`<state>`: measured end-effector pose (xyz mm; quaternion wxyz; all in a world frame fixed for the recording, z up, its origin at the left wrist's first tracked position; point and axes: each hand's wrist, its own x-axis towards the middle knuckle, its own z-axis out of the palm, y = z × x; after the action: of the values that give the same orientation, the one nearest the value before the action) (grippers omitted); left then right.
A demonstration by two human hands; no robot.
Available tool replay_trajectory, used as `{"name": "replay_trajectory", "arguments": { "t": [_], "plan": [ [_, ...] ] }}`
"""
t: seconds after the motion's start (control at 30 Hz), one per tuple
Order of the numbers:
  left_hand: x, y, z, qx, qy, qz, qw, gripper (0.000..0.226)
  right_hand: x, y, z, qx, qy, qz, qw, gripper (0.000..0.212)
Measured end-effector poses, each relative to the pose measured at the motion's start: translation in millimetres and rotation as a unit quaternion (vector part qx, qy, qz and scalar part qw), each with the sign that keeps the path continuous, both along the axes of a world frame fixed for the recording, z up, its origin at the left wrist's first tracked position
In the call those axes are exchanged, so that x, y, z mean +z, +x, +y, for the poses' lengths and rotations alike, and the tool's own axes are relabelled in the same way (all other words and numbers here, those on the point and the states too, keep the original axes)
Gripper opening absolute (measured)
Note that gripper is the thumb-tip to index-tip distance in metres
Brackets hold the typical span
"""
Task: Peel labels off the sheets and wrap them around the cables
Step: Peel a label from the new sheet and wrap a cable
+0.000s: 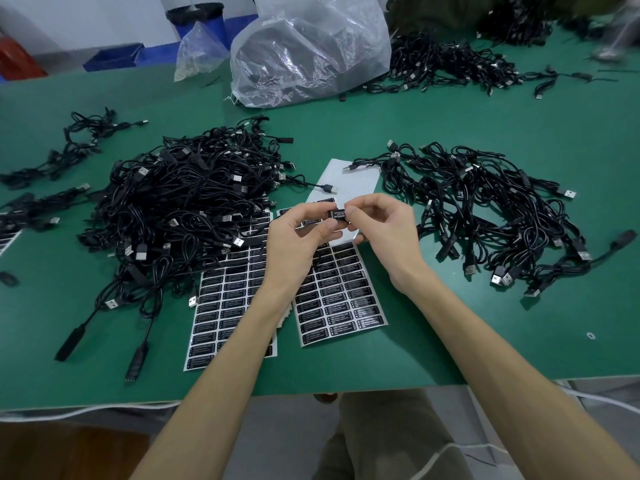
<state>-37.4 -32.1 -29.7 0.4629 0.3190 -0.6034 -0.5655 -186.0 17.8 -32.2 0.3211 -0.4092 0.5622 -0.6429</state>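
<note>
Left hand and right hand meet at centre, fingertips clamped on one small black labelled piece above the label sheets. Big cable pile at 9 o'clock — smaller pile at 3.

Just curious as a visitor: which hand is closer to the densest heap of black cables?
Left. The left hand sits just right of the heap; the right hand is farther right, past the left hand.

A small assembly workshop: the green tabletop carries heaps of identical black cables at nine and three o'clock. Label sheets lie centre, a bulk plastic bag at twelve.
</note>
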Motion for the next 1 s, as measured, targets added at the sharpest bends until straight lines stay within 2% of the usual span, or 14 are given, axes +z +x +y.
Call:
{"name": "replay_trajectory", "arguments": {
  "t": [1.0],
  "plan": [
    [-0.2,-0.1,1.1,0.002,-0.016,-0.015,1.0,0.02,4.7,0.8,1.6,0.0,0.015,0.01,1.0,0.006]
  ]
}}
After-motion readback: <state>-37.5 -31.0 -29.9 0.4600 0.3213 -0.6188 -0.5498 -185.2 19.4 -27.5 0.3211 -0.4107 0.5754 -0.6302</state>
